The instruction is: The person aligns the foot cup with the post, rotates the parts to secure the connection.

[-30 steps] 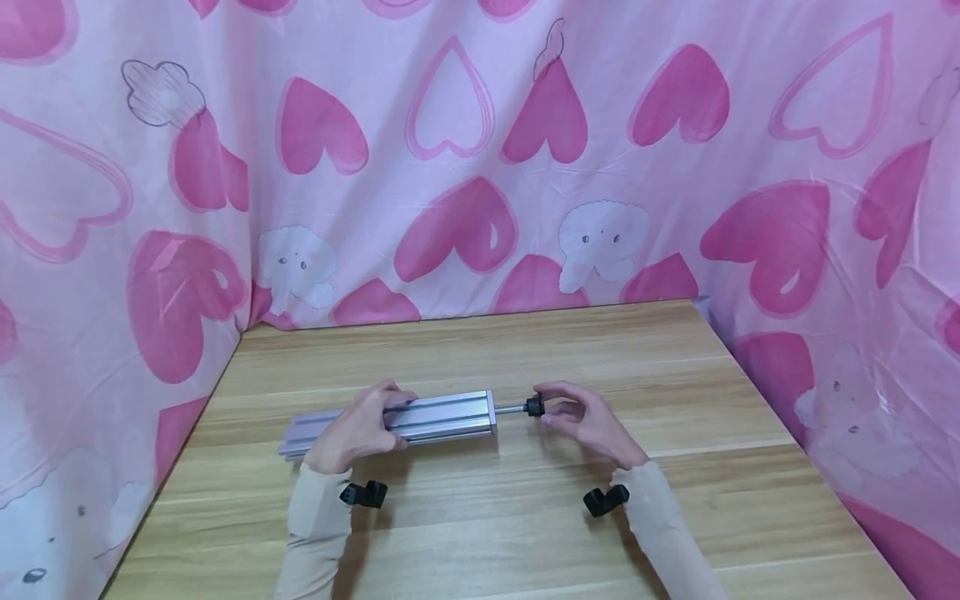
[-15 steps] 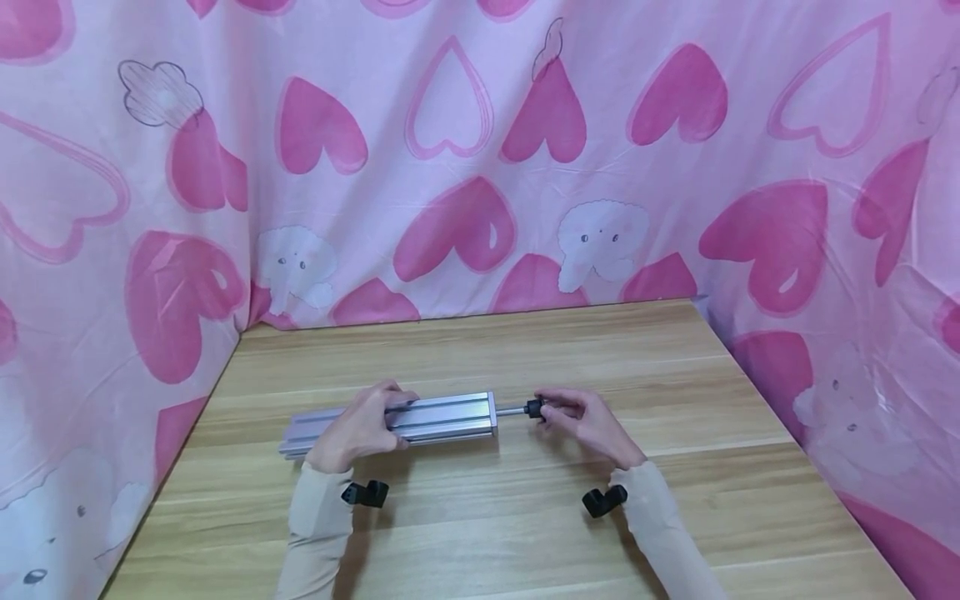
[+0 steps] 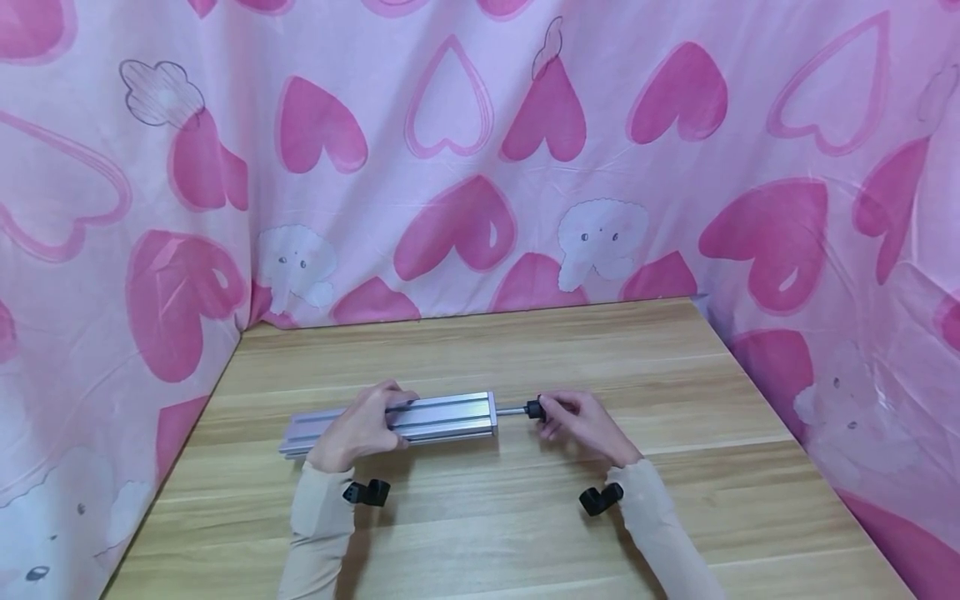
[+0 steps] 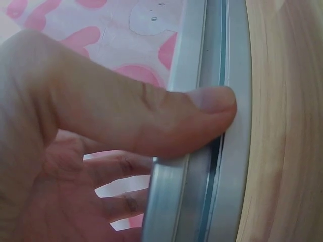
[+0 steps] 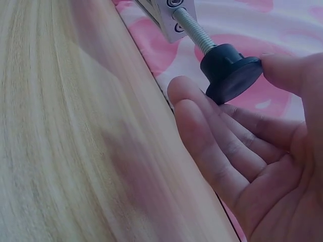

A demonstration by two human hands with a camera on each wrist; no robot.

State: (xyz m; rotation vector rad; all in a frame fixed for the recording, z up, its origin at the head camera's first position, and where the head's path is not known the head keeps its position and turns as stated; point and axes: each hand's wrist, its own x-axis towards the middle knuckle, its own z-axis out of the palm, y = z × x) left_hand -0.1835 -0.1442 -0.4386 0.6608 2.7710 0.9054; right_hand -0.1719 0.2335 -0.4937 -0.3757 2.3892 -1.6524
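Note:
A silver aluminium profile (image 3: 450, 414) lies flat across the wooden table (image 3: 525, 517). My left hand (image 3: 378, 417) grips its middle; in the left wrist view the thumb (image 4: 166, 121) presses on the slotted profile (image 4: 202, 191) and the fingers curl under its other side. A threaded rod (image 3: 512, 410) sticks out of the profile's right end and carries a black knob (image 3: 533, 409). My right hand (image 3: 551, 412) pinches that knob. In the right wrist view the thumb tip (image 5: 282, 70) touches the rim of the knob (image 5: 229, 70), fingers lie below it, and the rod (image 5: 194, 30) enters the profile's end face (image 5: 174, 15).
Pink cloth with hearts and elephants (image 3: 480, 167) hangs close behind and on both sides of the table. Small black camera mounts sit at my left wrist (image 3: 365, 492) and right wrist (image 3: 597, 498). Bare wood (image 5: 60, 151) stretches in front of and behind the profile.
My right hand's fingers have drawn in around the black knob and the hand has edged slightly left. The left hand and the profile have stayed in place.

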